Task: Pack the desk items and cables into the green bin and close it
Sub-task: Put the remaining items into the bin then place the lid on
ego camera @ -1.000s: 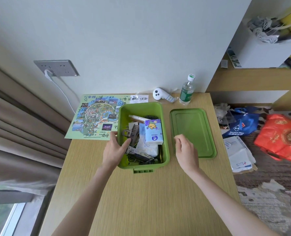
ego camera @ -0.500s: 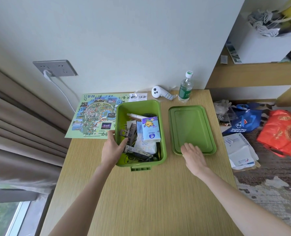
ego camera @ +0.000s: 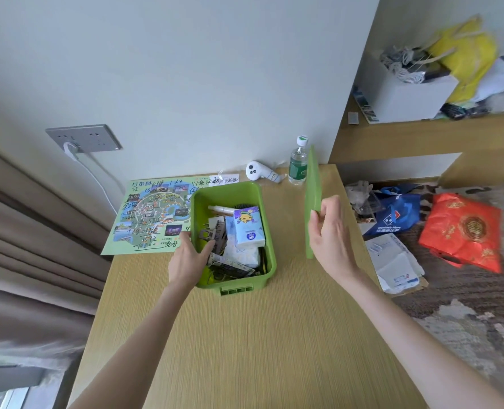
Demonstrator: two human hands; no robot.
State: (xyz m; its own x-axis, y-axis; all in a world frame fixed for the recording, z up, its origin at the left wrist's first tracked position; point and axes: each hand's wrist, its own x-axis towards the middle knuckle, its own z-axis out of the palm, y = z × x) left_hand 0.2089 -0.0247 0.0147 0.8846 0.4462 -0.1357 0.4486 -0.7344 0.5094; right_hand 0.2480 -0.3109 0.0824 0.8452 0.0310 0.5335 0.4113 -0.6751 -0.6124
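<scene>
The green bin (ego camera: 270, 261) stands open on the wooden desk (ego camera: 245, 335), filled with a tissue pack (ego camera: 249, 227), a white tube, a dark claw clip, papers and black cables. My left hand (ego camera: 187, 259) grips the bin's left rim, thumb outside, fingers inside. My right hand (ego camera: 330, 234) holds the green lid (ego camera: 312, 184), lifted off the desk and turned on edge, to the right of the bin.
A colourful map sheet (ego camera: 153, 215) lies left of the bin. A white controller (ego camera: 259, 172) and a water bottle (ego camera: 298, 163) stand by the wall. A charger cable hangs from the wall socket (ego camera: 82, 138). Bags and papers lie on the floor at right (ego camera: 451, 231).
My right hand reached the lid lying flat beside the bin, took hold of it and raised it upright on its edge. My left hand stayed on the bin's left rim.
</scene>
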